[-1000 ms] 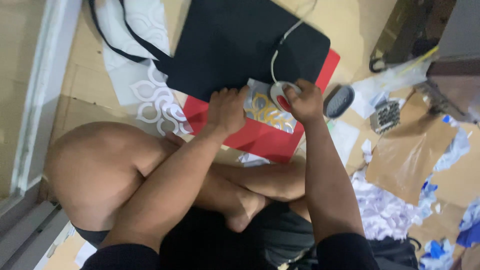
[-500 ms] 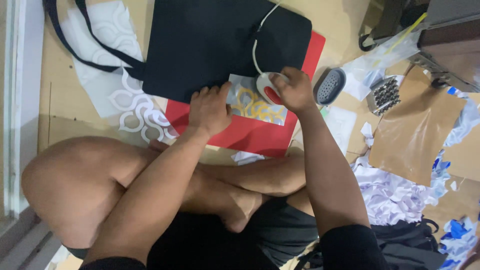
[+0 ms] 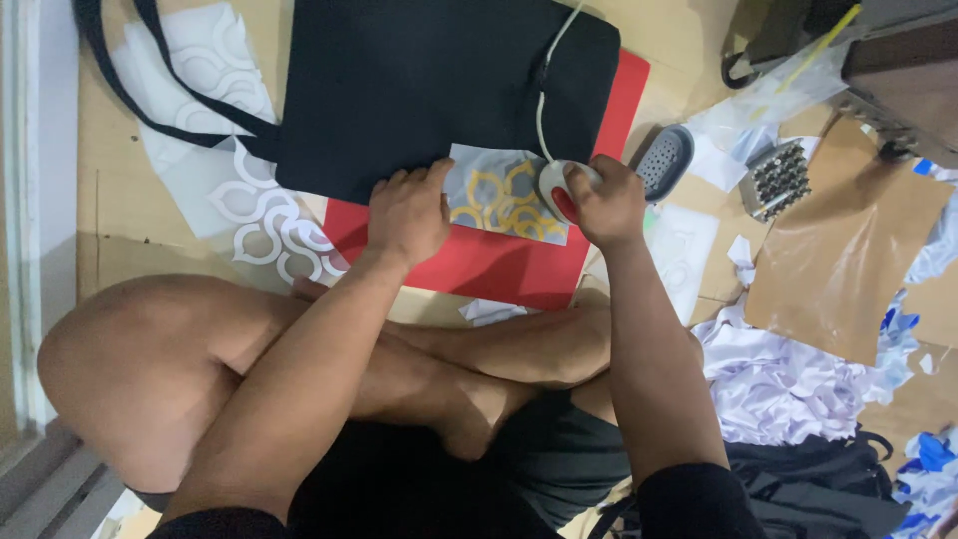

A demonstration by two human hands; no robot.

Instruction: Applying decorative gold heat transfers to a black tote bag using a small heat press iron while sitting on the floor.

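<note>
sheet (image 3: 504, 195) lies on red board (image 3: 499, 265) between hands | left hand (image 3: 407, 212) pressed flat at its 9 o'clock edge | right hand (image 3: 602, 203) clamped on iron (image 3: 559, 185) at its 3 o'clock | long axis 9-to-3

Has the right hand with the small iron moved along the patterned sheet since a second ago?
No. The right hand holds the iron at the patterned sheet's right edge, as before.

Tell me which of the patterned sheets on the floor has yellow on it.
The small patterned sheet on the black tote bag, between both hands, has yellow loops. The cut-out sheets left of the bag are plain white.
</note>
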